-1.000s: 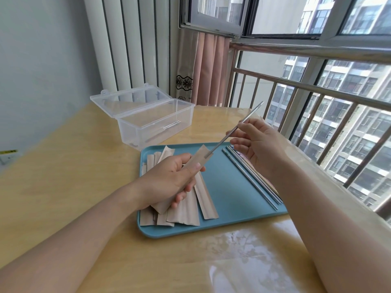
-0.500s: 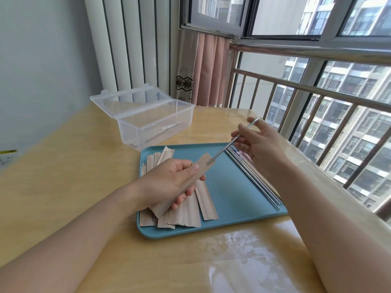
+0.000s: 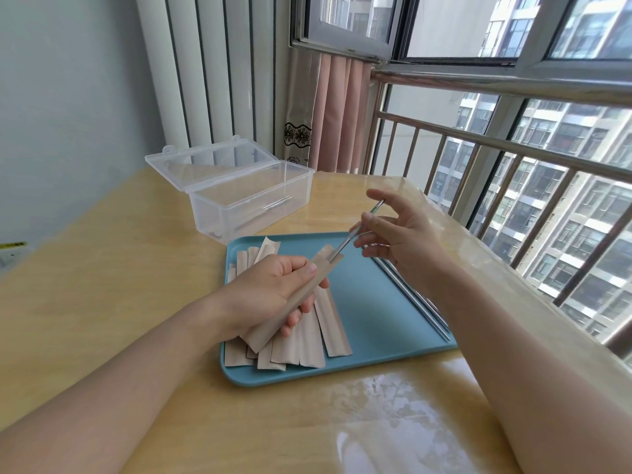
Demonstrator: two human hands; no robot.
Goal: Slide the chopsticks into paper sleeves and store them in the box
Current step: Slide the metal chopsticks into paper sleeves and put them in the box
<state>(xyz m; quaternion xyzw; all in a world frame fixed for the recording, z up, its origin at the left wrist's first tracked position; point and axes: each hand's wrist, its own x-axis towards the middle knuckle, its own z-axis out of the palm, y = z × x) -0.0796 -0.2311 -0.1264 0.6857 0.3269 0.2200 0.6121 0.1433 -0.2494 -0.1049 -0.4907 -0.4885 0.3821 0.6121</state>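
Two hands meet above the tray [image 3: 369, 336]: left hand [image 3: 273, 292] grips a sleeve [image 3: 294, 299], right hand [image 3: 400, 237] pinches a chopstick [image 3: 345, 246].

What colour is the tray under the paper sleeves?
The flat plastic tray is light blue, seen clearly in the head view.

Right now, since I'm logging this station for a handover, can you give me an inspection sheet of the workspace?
Surface: wooden table, glossy film at the near right edge.
Job's things: blue tray holds spare paper sleeves and metal chopsticks; clear box stands open behind the tray.
Clutter: nothing seen.
Hands: left hand grips one sleeve; right hand pinches a chopstick, tip inside the sleeve's mouth.
Cables: nothing seen.
Surroundings: white radiator, pink curtain, metal railing before windows.
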